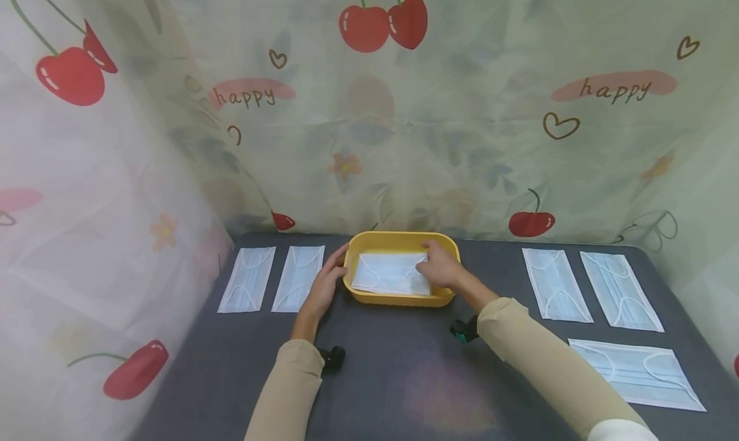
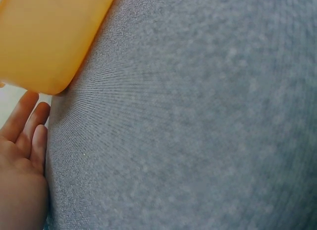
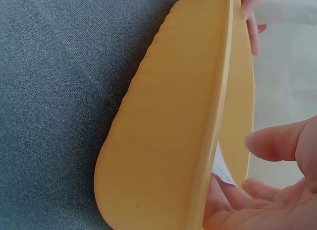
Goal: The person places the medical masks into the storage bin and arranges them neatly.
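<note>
A yellow tray [image 1: 392, 298] stands at the middle back of the dark grey table [image 1: 398, 370]. One pale blue face mask [image 1: 383, 274] lies flat inside it. My right hand [image 1: 432, 256] reaches into the tray and rests on the mask's right part, its fingers loose; in the right wrist view, right hand [image 3: 257, 165] has thumb and fingers apart beside the tray [image 3: 168, 121], with a mask corner [image 3: 224, 169] showing. My left hand [image 1: 337, 264] lies with straight fingers against the tray's left wall. The left wrist view shows that left hand [image 2: 27, 126] below the tray [image 2: 44, 36].
Two masks [image 1: 248, 279] [image 1: 299, 277] lie side by side left of the tray. Three more masks [image 1: 555, 284] [image 1: 620, 290] [image 1: 635, 371] lie on the right. A cherry-print curtain [image 1: 404, 126] closes off the back and left sides.
</note>
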Demonstrator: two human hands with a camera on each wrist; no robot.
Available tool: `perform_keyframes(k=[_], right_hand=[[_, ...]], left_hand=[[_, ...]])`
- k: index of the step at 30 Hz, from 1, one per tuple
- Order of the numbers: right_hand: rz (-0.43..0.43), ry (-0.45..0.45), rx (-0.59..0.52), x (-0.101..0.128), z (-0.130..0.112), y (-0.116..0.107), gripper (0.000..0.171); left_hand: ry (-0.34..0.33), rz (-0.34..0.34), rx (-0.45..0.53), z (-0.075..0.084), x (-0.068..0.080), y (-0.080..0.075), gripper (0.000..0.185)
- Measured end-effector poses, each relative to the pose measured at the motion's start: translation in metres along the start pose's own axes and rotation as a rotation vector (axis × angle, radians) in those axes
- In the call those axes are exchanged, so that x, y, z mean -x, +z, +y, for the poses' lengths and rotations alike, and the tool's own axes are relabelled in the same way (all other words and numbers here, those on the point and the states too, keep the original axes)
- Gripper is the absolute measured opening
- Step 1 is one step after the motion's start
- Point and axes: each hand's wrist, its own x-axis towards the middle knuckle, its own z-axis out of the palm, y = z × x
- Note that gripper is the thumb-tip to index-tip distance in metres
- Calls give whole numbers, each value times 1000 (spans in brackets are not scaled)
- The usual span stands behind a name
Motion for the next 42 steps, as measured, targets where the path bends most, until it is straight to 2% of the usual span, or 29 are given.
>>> perform_keyframes(k=[9,19,26,31,35,39,42], right_hand=[[-11,-10,-11,3,3,-1,64],[-46,-23,61,8,5,-3,72],[-50,-83,93,15,0,-4,75],[-23,-148,146,17,-1,-2,78],[51,-201,247,20,-2,1,78],[139,-202,336,25,-1,5,78],[169,-175,361,27,0,7,81]], left_hand=[[1,8,-8,1,1,0,55],[-18,1,-8,2,4,1,55],[-23,20,-26,0,2,2,55],[-32,27,-29,-1,1,2,56],[-35,30,-29,0,1,2,55],[-31,29,-33,0,1,2,55],[-24,27,-34,-1,1,2,55]])
